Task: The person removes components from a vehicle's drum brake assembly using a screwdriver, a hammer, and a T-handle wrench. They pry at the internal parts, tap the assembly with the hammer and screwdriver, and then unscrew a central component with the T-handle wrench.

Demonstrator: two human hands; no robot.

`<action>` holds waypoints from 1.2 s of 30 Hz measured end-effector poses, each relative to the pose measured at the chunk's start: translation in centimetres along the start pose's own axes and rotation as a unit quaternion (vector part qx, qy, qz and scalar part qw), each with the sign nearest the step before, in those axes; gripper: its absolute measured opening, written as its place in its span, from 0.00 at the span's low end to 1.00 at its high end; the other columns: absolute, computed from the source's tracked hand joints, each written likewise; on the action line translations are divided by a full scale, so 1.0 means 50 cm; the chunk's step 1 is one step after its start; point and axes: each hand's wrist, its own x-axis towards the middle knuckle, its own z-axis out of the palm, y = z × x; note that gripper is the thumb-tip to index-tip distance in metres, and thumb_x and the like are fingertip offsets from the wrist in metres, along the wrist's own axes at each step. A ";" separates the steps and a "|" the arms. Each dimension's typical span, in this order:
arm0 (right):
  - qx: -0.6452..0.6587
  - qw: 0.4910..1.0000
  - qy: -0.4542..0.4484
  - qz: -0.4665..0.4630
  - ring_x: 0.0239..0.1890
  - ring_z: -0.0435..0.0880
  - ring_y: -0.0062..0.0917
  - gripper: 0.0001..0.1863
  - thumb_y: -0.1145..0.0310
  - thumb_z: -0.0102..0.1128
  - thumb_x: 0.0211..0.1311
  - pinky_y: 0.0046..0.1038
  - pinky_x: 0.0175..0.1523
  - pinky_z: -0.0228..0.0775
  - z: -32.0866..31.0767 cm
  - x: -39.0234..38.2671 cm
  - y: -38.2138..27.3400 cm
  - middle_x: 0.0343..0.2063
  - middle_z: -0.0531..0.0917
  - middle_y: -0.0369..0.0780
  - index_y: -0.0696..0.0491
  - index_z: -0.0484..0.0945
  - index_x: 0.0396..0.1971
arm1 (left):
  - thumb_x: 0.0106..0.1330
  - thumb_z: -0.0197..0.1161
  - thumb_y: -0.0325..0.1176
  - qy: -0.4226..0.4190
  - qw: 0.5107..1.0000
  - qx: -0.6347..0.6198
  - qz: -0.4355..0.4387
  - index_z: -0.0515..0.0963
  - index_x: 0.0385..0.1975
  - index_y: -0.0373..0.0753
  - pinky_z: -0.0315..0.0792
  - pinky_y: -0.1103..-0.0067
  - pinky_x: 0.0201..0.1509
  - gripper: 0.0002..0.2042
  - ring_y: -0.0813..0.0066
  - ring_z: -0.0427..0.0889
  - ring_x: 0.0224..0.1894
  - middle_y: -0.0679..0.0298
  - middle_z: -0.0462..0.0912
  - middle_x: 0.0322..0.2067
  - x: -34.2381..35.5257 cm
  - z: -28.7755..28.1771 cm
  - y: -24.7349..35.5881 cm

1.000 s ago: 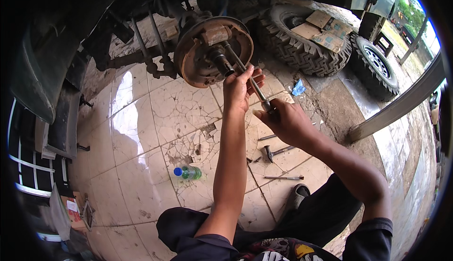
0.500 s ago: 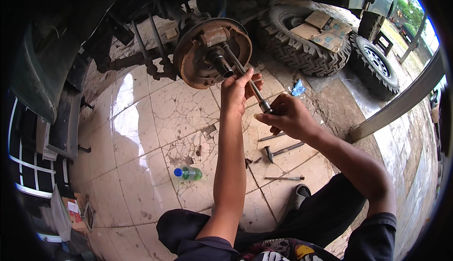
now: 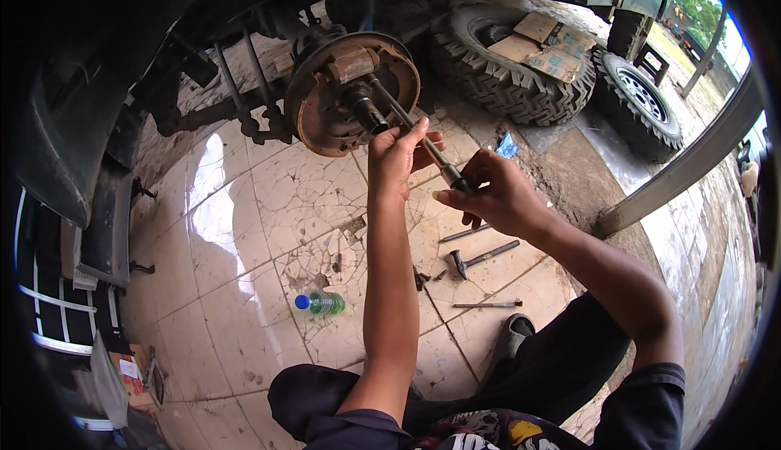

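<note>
A long metal bar, with a thick collar at its near end, slants from a rusty drum-brake assembly toward me. Its far tip meets the brake just beside the central spindle; whether it is seated on a bolt there I cannot see. My left hand is closed around the bar's middle, thumb along the top, right by the spindle's end. With thumb and bent fingers, my right hand grips the near end at the collar. Below that hand, a hammer, a thin rod and a brush-like tool lie on the tiles.
A bottle of green liquid with a blue cap lies left of my forearm. Cardboard rests on a big tyre, with a smaller wheel beyond. Blue crumpled wrapping and a slanting metal post are at the right. Tiles are cracked.
The whole view has shifted slightly, so the brake, tyres and tools appear a little further left. Both hands keep hold of the bar, with hardly any change in their grip.
</note>
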 end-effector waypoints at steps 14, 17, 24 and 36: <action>-0.028 0.998 -0.041 0.028 0.27 0.83 0.24 0.25 0.57 0.62 0.60 0.25 0.33 0.78 -0.021 -0.001 -0.011 0.29 0.82 0.47 0.67 0.72 0.41 | 0.65 0.58 0.34 -0.007 1.000 0.027 -0.011 0.73 0.39 0.32 0.80 0.78 0.37 0.11 0.65 0.85 0.36 0.51 0.82 0.35 -0.011 0.005 0.013; 0.164 0.979 -0.057 0.103 0.29 0.84 0.28 0.25 0.57 0.61 0.60 0.26 0.35 0.79 -0.004 0.000 -0.013 0.33 0.81 0.51 0.67 0.71 0.40 | 0.65 0.57 0.33 -0.013 1.000 -0.026 0.001 0.73 0.39 0.31 0.80 0.76 0.40 0.11 0.64 0.84 0.36 0.52 0.82 0.34 0.001 -0.005 0.001; 0.268 0.950 -0.121 0.110 0.32 0.85 0.32 0.19 0.60 0.59 0.62 0.28 0.35 0.80 -0.017 0.016 0.021 0.33 0.81 0.51 0.65 0.73 0.36 | 0.65 0.57 0.33 -0.131 0.973 -0.187 -0.019 0.73 0.42 0.29 0.80 0.73 0.45 0.13 0.61 0.83 0.42 0.48 0.81 0.39 0.011 -0.027 -0.018; 0.320 0.924 -0.108 0.176 0.26 0.80 0.26 0.20 0.60 0.59 0.62 0.27 0.35 0.78 -0.004 0.020 0.029 0.26 0.79 0.41 0.65 0.73 0.39 | 0.64 0.58 0.32 -0.033 0.999 -0.040 -0.001 0.75 0.39 0.33 0.80 0.77 0.39 0.10 0.65 0.85 0.37 0.53 0.83 0.34 0.014 -0.037 -0.018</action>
